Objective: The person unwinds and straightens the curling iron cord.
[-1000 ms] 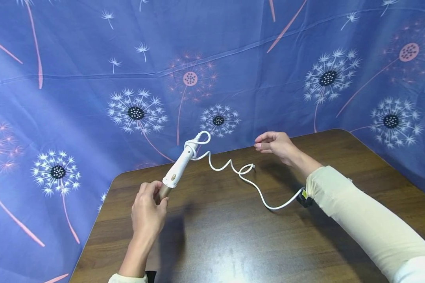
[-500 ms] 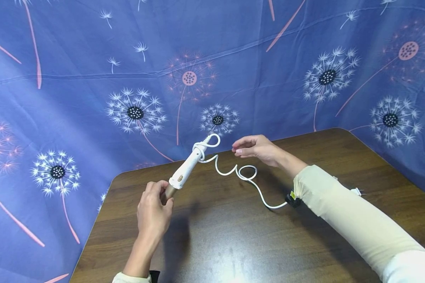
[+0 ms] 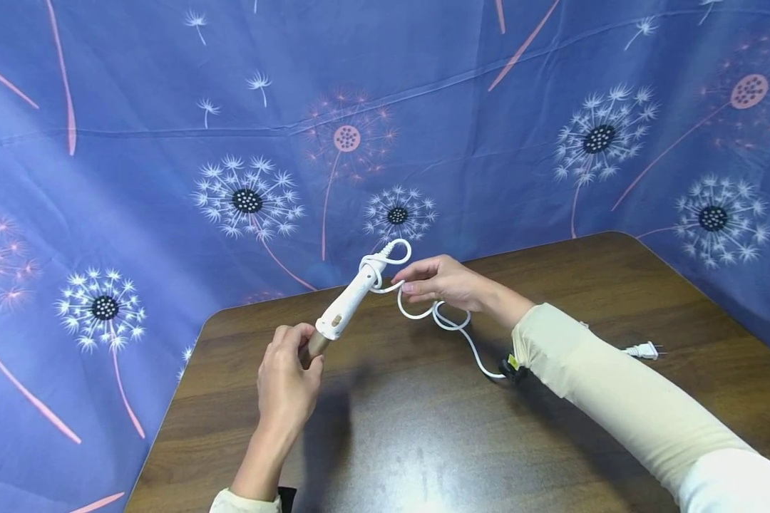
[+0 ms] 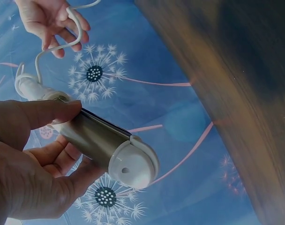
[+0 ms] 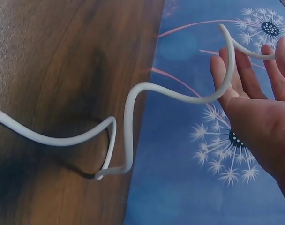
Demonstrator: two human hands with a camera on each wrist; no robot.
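Note:
A curling iron [image 3: 349, 301] with a white handle and a bronze barrel [image 4: 95, 136] is held up over the table, tilted with its handle away from the person. My left hand [image 3: 289, 381] grips the barrel between thumb and fingers, near the white end cap [image 4: 133, 166]. White cord [image 5: 129, 122] loops round the handle's end and runs in loose bends to the right. My right hand [image 3: 449, 285] is beside the handle's end, its fingers loosely bent around the cord without closing on it. Whether the fingertips touch the cord is hard to tell.
The brown wooden table [image 3: 411, 427] lies beneath both hands. A white two-pin plug [image 3: 644, 350] rests on it beyond the right forearm. Blue cloth with dandelion prints [image 3: 462, 142] hangs behind the table. A black strap [image 3: 512, 369] is at the right wrist.
My right hand has moved left and slightly down to the cord near the handle. The left hand has shifted slightly right with the curling iron. The plug has come into view past the right forearm.

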